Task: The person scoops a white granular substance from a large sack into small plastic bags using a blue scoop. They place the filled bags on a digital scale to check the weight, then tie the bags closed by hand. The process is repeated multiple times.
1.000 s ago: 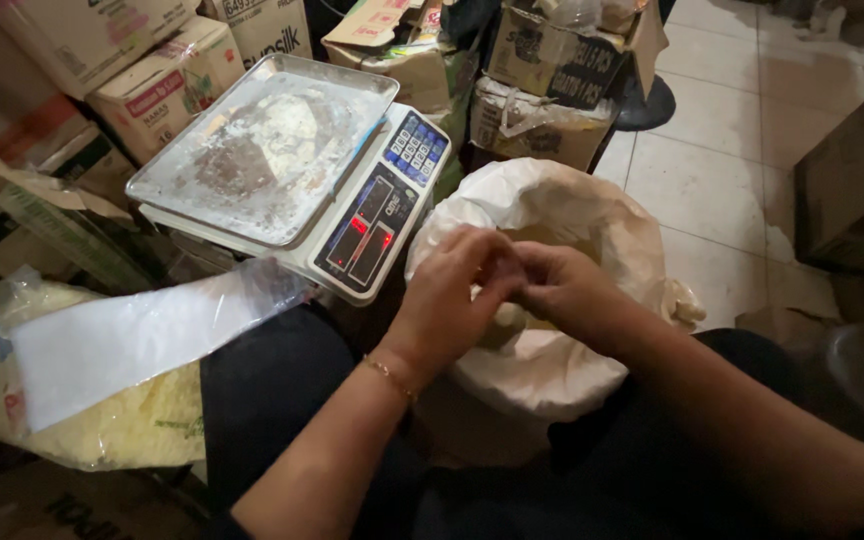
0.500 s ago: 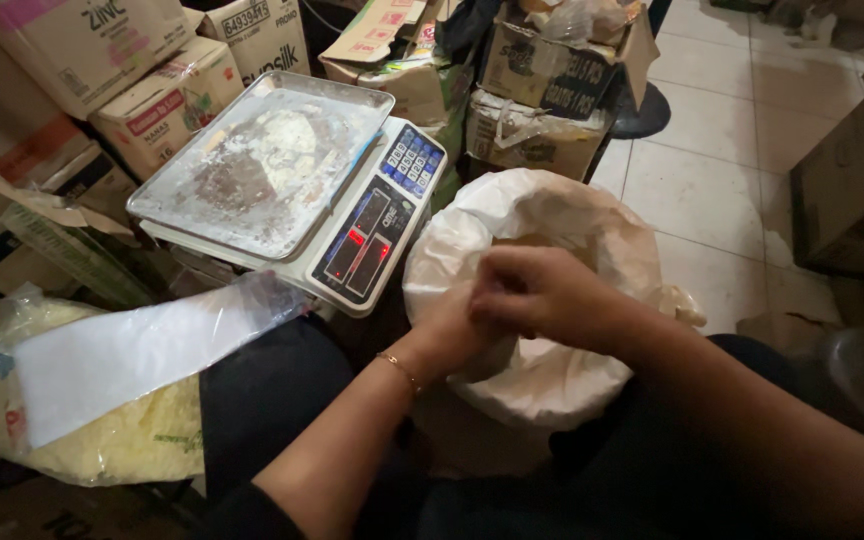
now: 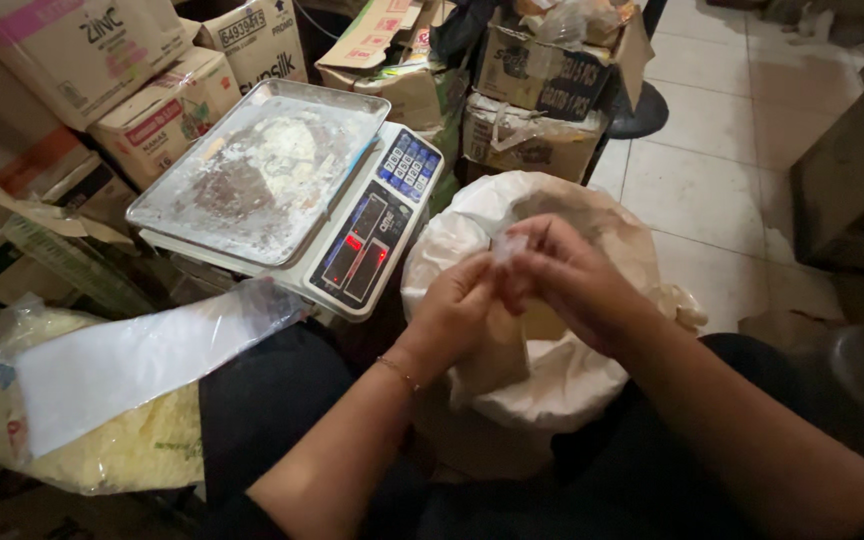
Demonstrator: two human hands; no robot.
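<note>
Both forearms extend forward from the lower edge of the view and converge at centre. The left hand (image 3: 454,305) is curled, knuckles up, with a thin bracelet at its wrist. The right hand (image 3: 564,275) touches it, fingers bent inward, fingertips pinched in a closed grip.

1 scale (image 3: 352,235), 1 sack (image 3: 552,390), 2 hands (image 3: 512,290)

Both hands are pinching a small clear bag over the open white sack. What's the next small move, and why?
Probably spread the small clear bag open with the fingertips. Left hand and right hand meet at its top edge, which looks flat and closed, directly above the open white sack. The scale's tray beside them holds only powder residue, so nothing seems weighed out yet.
</note>
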